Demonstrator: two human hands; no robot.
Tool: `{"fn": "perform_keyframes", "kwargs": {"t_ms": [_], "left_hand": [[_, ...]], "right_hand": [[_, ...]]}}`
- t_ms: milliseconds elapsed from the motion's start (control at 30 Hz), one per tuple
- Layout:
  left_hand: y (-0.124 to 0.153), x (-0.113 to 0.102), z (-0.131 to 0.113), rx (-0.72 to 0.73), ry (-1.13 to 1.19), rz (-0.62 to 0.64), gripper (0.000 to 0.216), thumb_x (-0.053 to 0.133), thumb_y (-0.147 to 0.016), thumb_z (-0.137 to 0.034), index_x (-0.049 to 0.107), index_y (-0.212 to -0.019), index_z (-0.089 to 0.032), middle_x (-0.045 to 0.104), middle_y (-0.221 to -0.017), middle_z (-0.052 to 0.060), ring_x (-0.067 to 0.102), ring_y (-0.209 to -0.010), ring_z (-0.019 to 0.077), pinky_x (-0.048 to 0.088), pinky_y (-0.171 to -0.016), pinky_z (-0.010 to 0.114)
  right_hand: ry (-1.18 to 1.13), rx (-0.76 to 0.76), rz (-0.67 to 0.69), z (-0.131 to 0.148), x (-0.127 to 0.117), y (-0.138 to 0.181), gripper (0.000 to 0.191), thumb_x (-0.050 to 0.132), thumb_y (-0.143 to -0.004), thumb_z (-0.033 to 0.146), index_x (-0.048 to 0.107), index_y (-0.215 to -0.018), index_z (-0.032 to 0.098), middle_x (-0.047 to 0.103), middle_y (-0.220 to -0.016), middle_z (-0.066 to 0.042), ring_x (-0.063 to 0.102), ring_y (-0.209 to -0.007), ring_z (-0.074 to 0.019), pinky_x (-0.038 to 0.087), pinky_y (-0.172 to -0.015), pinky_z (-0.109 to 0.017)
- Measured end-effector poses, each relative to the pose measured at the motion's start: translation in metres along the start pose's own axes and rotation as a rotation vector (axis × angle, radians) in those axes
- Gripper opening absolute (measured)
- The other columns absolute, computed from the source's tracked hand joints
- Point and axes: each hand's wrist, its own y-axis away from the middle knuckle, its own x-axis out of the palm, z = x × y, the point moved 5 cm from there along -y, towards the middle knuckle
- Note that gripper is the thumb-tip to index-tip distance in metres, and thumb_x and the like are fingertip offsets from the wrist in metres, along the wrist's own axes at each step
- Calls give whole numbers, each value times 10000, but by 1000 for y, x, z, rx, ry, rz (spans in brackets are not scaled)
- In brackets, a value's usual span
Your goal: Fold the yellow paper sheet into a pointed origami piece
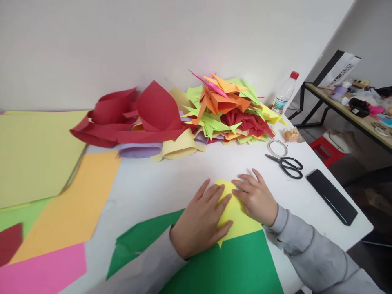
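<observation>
A piece of yellow paper (237, 222) lies over a large green sheet (232, 269) near the table's front. A small pointed tab shows at its lower left edge. My left hand (202, 220) rests on the yellow paper's left side, fingers spread and thumb stretched out across it. At the upper right edge of the same paper is my right hand (255, 198), its fingers apart and slightly bent, with fingertips touching the paper. The right thumb is hidden.
Scissors (286, 165), a tape roll (277, 148), a wrapped snack (292, 134) and a black case (331, 197) lie to the right. Folded paper shapes (226, 106), red paper pieces (156, 110) and a bottle (284, 93) stand along the wall. Coloured sheets (39, 155) cover the left.
</observation>
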Motion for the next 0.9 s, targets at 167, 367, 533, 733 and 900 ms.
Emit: {"fn": "perform_keyframes", "kwargs": {"t_ms": [167,367,533,733,900], "left_hand": [[1,1,7,-23,74,-39,470,509,-872,-388,583,-1231,-94,653,-1205,155,546,-1156,300,264,-1130,535],[-3,4,21,-137,204,-102,527,514,-824,-334,462,-1281,-77,656,-1129,149,574,-1101,283,331,-1086,530],[-4,0,27,-173,199,-200,477,448,-860,-275,428,-1290,-69,653,-1126,164,570,-1097,280,357,-1056,526],[-3,3,26,-185,151,-147,522,434,-841,-241,447,-1322,-39,651,-1145,179,563,-1119,282,316,-1083,509],[-5,-1,20,-133,29,-108,554,447,-850,-257,460,-1340,3,658,-1167,184,567,-1089,293,260,-1109,519]], "right_hand": [[-11,12,-15,1,0,0,235,561,-830,97,714,-969,209,682,-1168,-67,515,-1165,-258,250,-1100,-568],[-23,46,-31,10,-3,-11,218,549,-866,169,683,-1038,158,659,-1089,-107,507,-1092,-261,342,-1037,-494],[95,85,41,23,0,-22,274,502,-938,336,665,-1074,161,618,-937,-97,521,-945,-251,348,-1015,-495],[193,82,76,28,3,-26,366,501,-942,392,613,-1203,162,598,-915,-88,525,-926,-252,296,-1056,-525],[233,86,74,29,3,-30,288,508,-941,334,649,-1131,168,594,-887,-74,537,-906,-240,290,-1067,-527]]}}
